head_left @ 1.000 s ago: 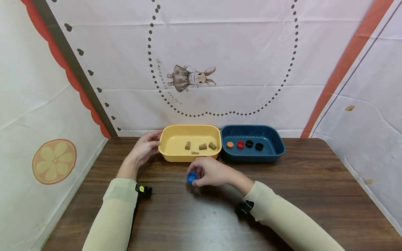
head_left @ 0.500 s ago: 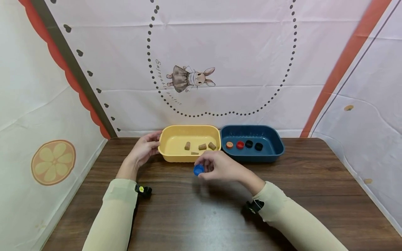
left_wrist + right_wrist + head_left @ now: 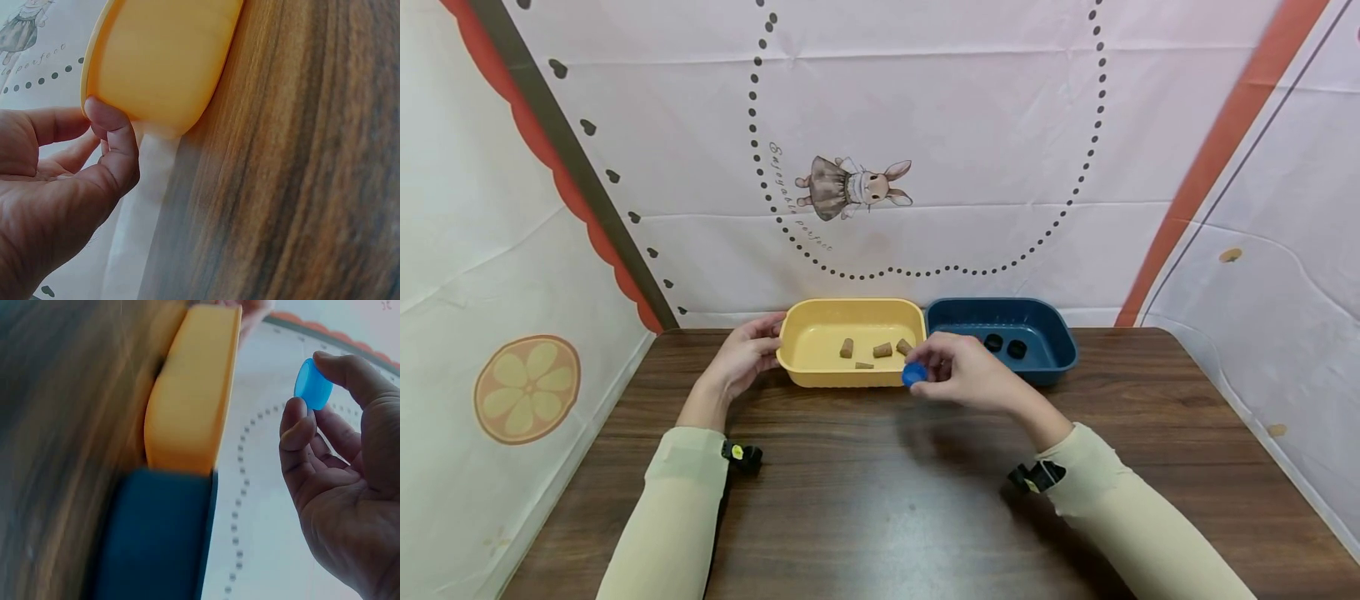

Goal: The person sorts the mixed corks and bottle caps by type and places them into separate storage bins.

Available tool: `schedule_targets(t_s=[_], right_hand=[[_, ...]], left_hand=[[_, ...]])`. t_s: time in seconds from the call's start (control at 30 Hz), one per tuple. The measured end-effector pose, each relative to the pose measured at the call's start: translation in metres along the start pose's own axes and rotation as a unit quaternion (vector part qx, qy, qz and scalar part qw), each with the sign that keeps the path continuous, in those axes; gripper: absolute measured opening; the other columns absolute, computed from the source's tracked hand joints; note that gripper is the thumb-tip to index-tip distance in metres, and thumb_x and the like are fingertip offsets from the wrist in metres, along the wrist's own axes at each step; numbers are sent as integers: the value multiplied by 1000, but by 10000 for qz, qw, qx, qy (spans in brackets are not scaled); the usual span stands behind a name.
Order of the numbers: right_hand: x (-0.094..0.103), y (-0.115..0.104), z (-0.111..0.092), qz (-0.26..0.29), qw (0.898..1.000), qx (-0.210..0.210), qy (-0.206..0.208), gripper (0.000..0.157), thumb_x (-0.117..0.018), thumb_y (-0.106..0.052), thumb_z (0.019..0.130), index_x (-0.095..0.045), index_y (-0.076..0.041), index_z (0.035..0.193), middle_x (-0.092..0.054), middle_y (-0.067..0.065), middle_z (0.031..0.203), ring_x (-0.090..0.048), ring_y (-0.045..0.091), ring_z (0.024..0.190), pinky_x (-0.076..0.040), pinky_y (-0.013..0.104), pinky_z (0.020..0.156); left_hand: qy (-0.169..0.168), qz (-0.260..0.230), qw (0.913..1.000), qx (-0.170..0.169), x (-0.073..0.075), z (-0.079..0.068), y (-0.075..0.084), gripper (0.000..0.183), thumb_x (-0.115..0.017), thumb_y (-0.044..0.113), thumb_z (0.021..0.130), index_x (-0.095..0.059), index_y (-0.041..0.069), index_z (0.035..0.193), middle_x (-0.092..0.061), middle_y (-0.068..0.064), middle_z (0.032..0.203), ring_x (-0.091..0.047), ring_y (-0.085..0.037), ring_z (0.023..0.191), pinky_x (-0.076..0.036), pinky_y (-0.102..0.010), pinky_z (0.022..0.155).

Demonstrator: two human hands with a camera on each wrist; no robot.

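Observation:
My right hand (image 3: 973,375) pinches a blue bottle cap (image 3: 914,373) between thumb and fingertips. In the head view the cap overlaps the front right rim of a yellow plastic bin (image 3: 820,377); in the right wrist view the cap (image 3: 314,385) is held on edge, its hollow side partly showing. My left hand (image 3: 747,354) grips the left end of the yellow bin, the thumb (image 3: 109,115) at its rim. Several brown corks (image 3: 882,351) lie in that bin. Against its right side stands a dark blue bin (image 3: 1056,367) with two black caps (image 3: 1017,349) showing; my right hand hides its left part.
Both bins stand at the back of a brown wood-grain table (image 3: 820,500). Close behind them hangs a white printed cloth (image 3: 985,150), which also covers the sides. A small black camera (image 3: 1037,477) is strapped to the right wrist.
My right hand has carried the blue cap up and to the right, from over the table to the bins' front edges. My left hand has stayed on the yellow bin.

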State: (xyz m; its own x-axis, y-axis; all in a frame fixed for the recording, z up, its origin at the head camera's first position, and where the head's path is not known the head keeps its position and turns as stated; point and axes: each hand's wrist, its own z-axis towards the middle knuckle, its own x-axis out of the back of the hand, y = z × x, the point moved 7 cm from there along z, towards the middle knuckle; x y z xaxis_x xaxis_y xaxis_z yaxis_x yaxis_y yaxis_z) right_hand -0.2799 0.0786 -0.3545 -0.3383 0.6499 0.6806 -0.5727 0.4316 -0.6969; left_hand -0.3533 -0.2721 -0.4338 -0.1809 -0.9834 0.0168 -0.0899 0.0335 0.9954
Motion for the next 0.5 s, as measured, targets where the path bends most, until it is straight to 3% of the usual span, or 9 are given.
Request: schedule_targets(t_s=[0.23,0.5], right_hand=[[32,22,-8,-319,9984,-344,303,31,-87,-22,91,-75,-19,119,-67,-1,95,-64,19,84,-58,34,72],[51,47,-17,-502,9968,-506,352,30,-87,-21,92,-76,-15,119,-68,-1,93,-63,19,83,-57,31,72]], left_hand=[[25,12,10000,25,1,1,-1,59,-48,-2,110,-30,2,166,-40,-28,151,-59,-34,118,-60,-31,87],[3,-5,10000,-7,0,0,0,59,-48,-2,110,-30,2,166,-40,-29,149,-60,-32,114,-60,-29,84]])
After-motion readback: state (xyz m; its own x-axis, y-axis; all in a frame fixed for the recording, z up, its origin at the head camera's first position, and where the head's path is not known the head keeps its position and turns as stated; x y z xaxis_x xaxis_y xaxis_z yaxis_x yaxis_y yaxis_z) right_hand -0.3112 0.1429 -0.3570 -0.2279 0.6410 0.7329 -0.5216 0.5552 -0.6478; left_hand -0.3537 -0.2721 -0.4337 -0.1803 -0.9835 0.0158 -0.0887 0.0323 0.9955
